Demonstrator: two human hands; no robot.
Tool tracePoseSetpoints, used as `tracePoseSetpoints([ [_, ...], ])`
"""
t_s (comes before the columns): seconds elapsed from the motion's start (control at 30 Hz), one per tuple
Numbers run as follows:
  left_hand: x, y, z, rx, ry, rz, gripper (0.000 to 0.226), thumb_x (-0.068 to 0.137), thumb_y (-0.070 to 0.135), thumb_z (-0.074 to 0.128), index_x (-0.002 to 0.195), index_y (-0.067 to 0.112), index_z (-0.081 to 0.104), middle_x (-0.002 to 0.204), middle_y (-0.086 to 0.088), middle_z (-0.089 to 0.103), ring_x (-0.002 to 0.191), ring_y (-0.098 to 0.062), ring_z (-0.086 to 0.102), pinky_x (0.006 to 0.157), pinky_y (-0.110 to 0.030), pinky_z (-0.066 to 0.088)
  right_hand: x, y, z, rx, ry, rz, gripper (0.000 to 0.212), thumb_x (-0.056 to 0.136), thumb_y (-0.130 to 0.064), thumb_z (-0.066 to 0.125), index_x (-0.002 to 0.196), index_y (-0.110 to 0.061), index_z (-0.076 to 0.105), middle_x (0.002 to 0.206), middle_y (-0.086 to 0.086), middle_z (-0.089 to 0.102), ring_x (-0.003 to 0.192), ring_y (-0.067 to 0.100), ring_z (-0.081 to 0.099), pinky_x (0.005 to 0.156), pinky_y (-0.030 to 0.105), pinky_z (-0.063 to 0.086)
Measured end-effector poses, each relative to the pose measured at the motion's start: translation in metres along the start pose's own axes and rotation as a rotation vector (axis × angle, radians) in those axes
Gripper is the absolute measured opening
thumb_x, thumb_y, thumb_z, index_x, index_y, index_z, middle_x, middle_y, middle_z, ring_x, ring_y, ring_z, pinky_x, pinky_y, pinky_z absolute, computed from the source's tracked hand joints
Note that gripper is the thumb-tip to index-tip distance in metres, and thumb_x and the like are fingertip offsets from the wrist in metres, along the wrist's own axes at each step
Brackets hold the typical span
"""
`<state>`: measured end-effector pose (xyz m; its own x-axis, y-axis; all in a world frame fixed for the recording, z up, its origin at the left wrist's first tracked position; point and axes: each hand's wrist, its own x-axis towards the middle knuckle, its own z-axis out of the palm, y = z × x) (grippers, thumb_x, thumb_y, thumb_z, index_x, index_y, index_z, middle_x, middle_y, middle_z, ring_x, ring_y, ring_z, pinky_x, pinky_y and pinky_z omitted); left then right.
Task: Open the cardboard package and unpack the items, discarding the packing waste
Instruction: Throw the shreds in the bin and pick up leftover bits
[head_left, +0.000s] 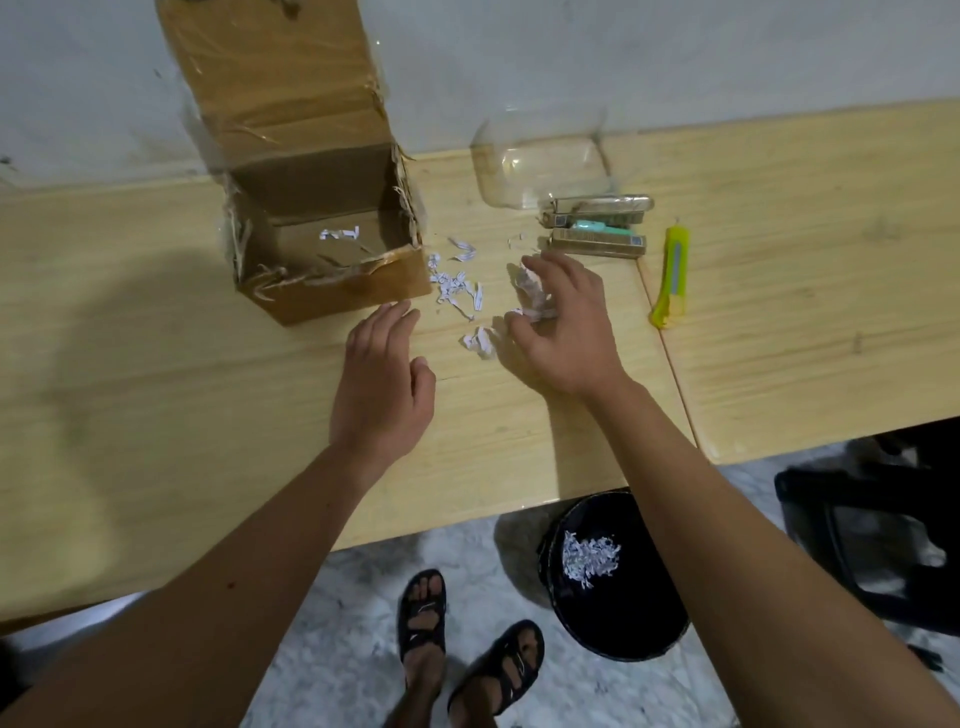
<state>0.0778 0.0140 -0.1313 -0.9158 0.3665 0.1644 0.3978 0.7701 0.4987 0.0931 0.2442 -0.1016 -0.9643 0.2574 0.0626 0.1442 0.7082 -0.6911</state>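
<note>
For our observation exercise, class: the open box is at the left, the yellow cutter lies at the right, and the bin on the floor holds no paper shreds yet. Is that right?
One detail is wrong. The head view shows the bin already holding a clump of paper shreds. The rest stands: the open box is at the left and the yellow cutter lies at the right.

A brown cardboard box (332, 260) is standing open in the upper left of the frame, its flap raised, a few white paper shreds inside. More shredded white paper strips (457, 288) are lying scattered just right of it at centre frame.
</note>
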Motion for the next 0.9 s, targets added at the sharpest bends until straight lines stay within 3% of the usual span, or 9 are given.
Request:
tracePoseSetpoints([
  [0.1, -0.002, -0.001, 0.001, -0.004, 0.006, -0.002, 0.049, 0.095, 0.008, 0.055, 0.143, -0.001, 0.05, 0.153, -0.014, 0.048, 0.146, -0.03, 0.038, 0.122, -0.049, 0.031, 0.001, -0.006, 0.012, -0.015, -0.076, -0.031, 0.072, 0.079, -0.044, 0.069, 0.145, -0.02, 0.055, 0.15, 0.0, 0.052, 0.139, 0.025, 0.038, 0.114, 0.037, 0.032],
  [0.3, -0.004, -0.001, 0.002, -0.006, 0.014, 0.006, 0.047, 0.097, 0.01, 0.051, 0.143, -0.001, 0.049, 0.154, -0.014, 0.046, 0.148, -0.03, 0.037, 0.121, -0.049, 0.032, 0.008, -0.017, 0.023, 0.07, -0.031, -0.132, 0.033, 0.084, -0.019, 0.068, 0.117, -0.019, 0.072, 0.121, -0.004, 0.068, 0.117, 0.02, 0.051, 0.101, 0.033, 0.045],
  [0.43, -0.004, -0.002, 0.002, -0.007, 0.031, 0.031, 0.046, 0.097, 0.009, 0.051, 0.141, -0.003, 0.05, 0.152, -0.016, 0.047, 0.147, -0.032, 0.039, 0.119, -0.051, 0.034, 0.027, -0.016, 0.023, 0.029, 0.01, -0.143, 0.045, 0.082, -0.031, 0.065, 0.125, -0.016, 0.07, 0.138, 0.005, 0.061, 0.133, 0.024, 0.048, 0.116, 0.042, 0.037],
  [0.57, -0.005, -0.002, 0.002, -0.01, 0.031, 0.035, 0.045, 0.098, 0.009, 0.052, 0.141, -0.003, 0.05, 0.152, -0.015, 0.048, 0.147, -0.031, 0.039, 0.119, -0.05, 0.035, 0.035, -0.013, 0.026, 0.043, -0.124, -0.063, 0.056, 0.085, -0.036, 0.065, 0.137, -0.016, 0.063, 0.15, 0.006, 0.053, 0.146, 0.026, 0.039, 0.121, 0.04, 0.032],
  [0.63, -0.005, -0.002, 0.001, -0.013, 0.03, 0.034, 0.045, 0.098, 0.009, 0.052, 0.141, -0.002, 0.05, 0.152, -0.015, 0.048, 0.147, -0.031, 0.038, 0.12, -0.048, 0.034, 0.033, -0.012, 0.025, 0.054, -0.147, -0.089, 0.051, 0.086, -0.033, 0.064, 0.134, -0.017, 0.065, 0.144, 0.0, 0.057, 0.142, 0.019, 0.045, 0.116, 0.035, 0.039],
  [0.77, -0.005, -0.002, 0.001, -0.008, 0.028, 0.038, 0.045, 0.098, 0.01, 0.052, 0.142, -0.002, 0.049, 0.152, -0.014, 0.048, 0.147, -0.03, 0.039, 0.12, -0.048, 0.034, 0.028, -0.014, 0.021, 0.094, -0.121, -0.206, 0.032, 0.087, -0.019, 0.066, 0.118, -0.017, 0.072, 0.119, -0.003, 0.069, 0.11, 0.015, 0.061, 0.096, 0.036, 0.052],
  [0.83, -0.005, -0.001, 0.001, -0.006, 0.024, 0.032, 0.045, 0.098, 0.009, 0.052, 0.142, -0.001, 0.049, 0.152, -0.014, 0.047, 0.147, -0.03, 0.038, 0.12, -0.048, 0.034, 0.029, -0.015, 0.022, 0.102, -0.115, -0.223, 0.034, 0.085, -0.02, 0.069, 0.119, -0.018, 0.071, 0.123, -0.004, 0.068, 0.113, 0.015, 0.061, 0.099, 0.036, 0.05],
  [0.9, -0.004, -0.001, 0.001, -0.006, 0.026, 0.029, 0.045, 0.097, 0.008, 0.053, 0.142, -0.001, 0.05, 0.152, -0.013, 0.048, 0.147, -0.03, 0.038, 0.119, -0.048, 0.034, 0.035, -0.018, 0.024, 0.091, -0.155, -0.217, 0.046, 0.083, -0.03, 0.073, 0.128, -0.021, 0.068, 0.14, -0.005, 0.061, 0.131, 0.015, 0.052, 0.111, 0.035, 0.043],
])
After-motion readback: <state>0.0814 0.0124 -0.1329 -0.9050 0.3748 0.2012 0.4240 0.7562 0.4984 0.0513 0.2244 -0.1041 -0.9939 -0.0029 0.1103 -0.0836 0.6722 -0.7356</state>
